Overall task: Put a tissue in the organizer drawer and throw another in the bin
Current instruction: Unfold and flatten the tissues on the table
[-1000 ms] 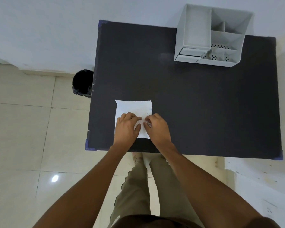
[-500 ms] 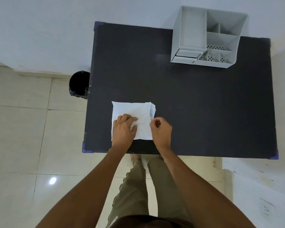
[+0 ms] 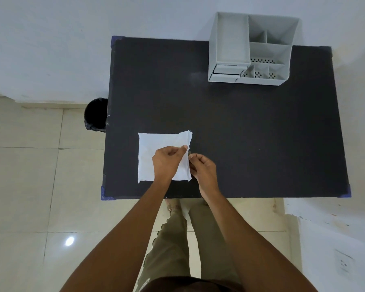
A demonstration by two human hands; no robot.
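White tissue (image 3: pixel 151 148) lies flat on the near left part of the black table (image 3: pixel 251 133); its right edge is ruffled and slightly lifted, as if layers are parting. My left hand (image 3: pixel 167 162) rests over the tissue and pinches its right edge between thumb and forefinger. My right hand (image 3: pixel 203 168) is just right of it, fingers curled, its fingertips pinched at the same edge. The grey organizer (image 3: pixel 230 39) stands at the far right of the table, with its small drawer (image 3: pixel 227 70) closed at the front left. A black bin (image 3: pixel 96 113) stands on the floor by the table's left side.
A white wall runs behind the table, and a white surface (image 3: pixel 325 218) with a socket sits low on the right. Beige floor tiles (image 3: pixel 30 186) spread to the left. My legs stand at the table's near edge.
My left hand has gone from lying flat on the tissue to pinching its right edge. The right hand has shifted to the right, and the tissue's right edge has lifted and ruffled.
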